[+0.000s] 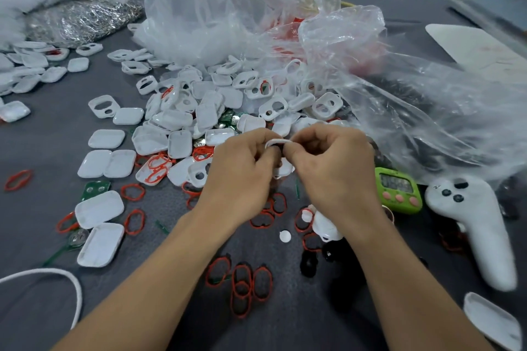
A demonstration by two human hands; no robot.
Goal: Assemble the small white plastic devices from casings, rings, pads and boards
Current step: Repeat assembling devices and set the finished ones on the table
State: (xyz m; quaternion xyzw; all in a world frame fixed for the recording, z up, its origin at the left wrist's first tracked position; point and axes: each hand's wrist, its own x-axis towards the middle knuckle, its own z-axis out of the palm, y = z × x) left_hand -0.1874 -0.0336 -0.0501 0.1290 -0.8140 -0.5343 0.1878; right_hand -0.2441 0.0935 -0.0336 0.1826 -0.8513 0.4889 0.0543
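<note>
My left hand [242, 168] and my right hand [328, 168] meet at the middle of the table, both pinching one small white casing [276, 142] between their fingertips; most of it is hidden by the fingers. Behind them lies a heap of white casings [199, 111], some with holes, mixed with green boards [226, 117]. Red rings [242, 282] are scattered on the grey table [171, 308] near my forearms. A small white round pad [285, 236] lies below my right wrist. Black parts [309, 262] sit by my right forearm.
Clear plastic bags [385, 88] billow behind and to the right. A green timer [397, 189] and a white controller [473, 222] lie on the right. A bag of metal clips [82, 18] is at far left, and a white cord [71, 282] at near left.
</note>
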